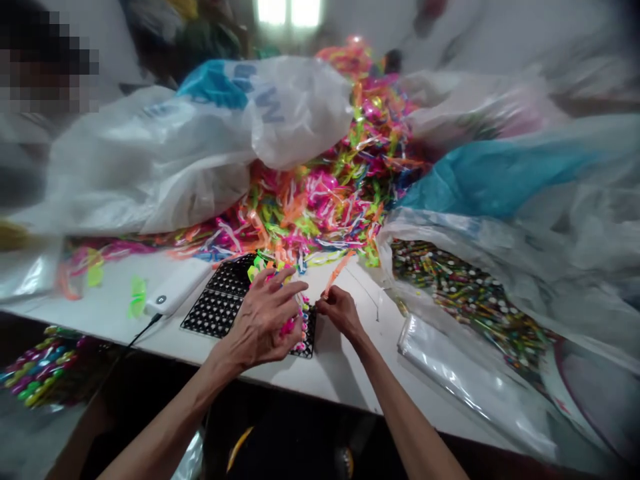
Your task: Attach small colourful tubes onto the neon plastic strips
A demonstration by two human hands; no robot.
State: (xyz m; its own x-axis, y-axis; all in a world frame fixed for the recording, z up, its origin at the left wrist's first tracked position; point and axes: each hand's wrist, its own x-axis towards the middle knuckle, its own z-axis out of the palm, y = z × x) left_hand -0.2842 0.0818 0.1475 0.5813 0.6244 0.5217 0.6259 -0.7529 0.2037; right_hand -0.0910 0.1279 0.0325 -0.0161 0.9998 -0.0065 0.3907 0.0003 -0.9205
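Observation:
A black perforated tray lies on the white table in front of me. My left hand rests over its right part, fingers curled around a bunch of small bright pink, green and yellow pieces. My right hand sits at the tray's right edge, fingers pinched together on an orange strip that slants up toward the pile. Behind the tray rises a big heap of neon plastic strips.
Large white and blue plastic bags sag over the table at left and right. A clear bag of small colourful pieces lies at right. A white power bank with a cable sits left of the tray. Another person sits at the back left.

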